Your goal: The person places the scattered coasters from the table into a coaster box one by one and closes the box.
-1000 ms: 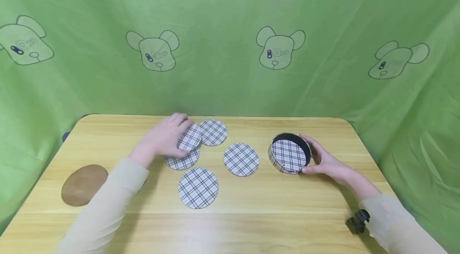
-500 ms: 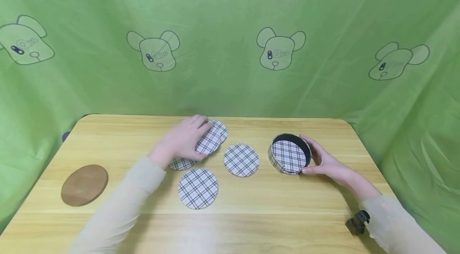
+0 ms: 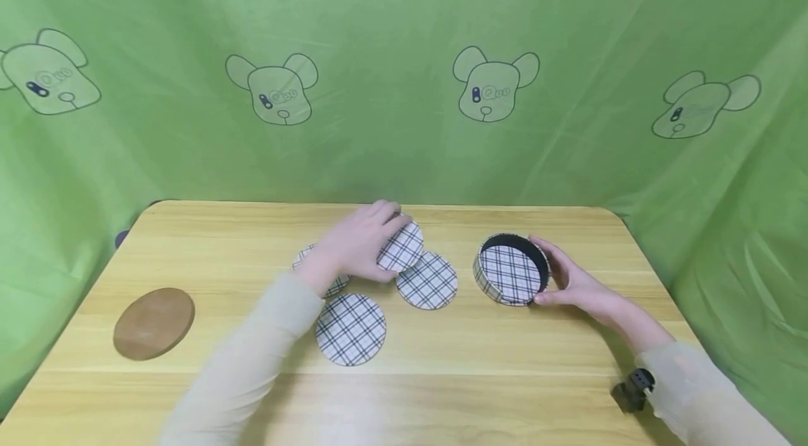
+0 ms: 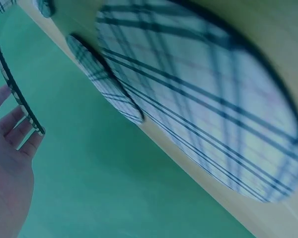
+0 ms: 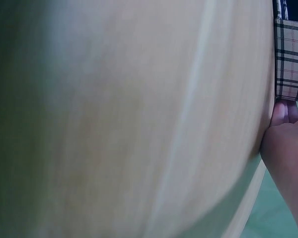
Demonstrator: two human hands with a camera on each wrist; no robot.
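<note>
Toward the upper middle of the head view, I have the left hand (image 3: 366, 242) holding a plaid disc (image 3: 404, 244) by its rim, fingers above and thumb below, plaid face to the camera. Just below and right, a second plaid disc (image 3: 432, 289) lies on the surface (image 3: 480, 376), partly covered in view by the held one; whether they touch, I cannot tell. A third plaid disc (image 3: 351, 330) lies flat at lower centre, a half-hidden plaid disc (image 3: 338, 285) shows behind the left wrist, and a brown disc (image 3: 154, 323) sits at the left. Right of centre, the right hand (image 3: 571, 285) grips a round plaid box (image 3: 485, 281) by its right wall, thumb toward the bottom of the frame, the mouth facing up. From the left wrist, I see the held disc nearly edge-on, slanting from the upper left down to the right, thin and dark-edged. I judge it light and fairly stiff, best taken at opposite points of the rim; being round, it has no long axis. The right wrist gives me mostly blurred surface, with the box's wall at the upper right and fingers just beneath; I judge the box light and rigid, easiest held around its outside.
</note>
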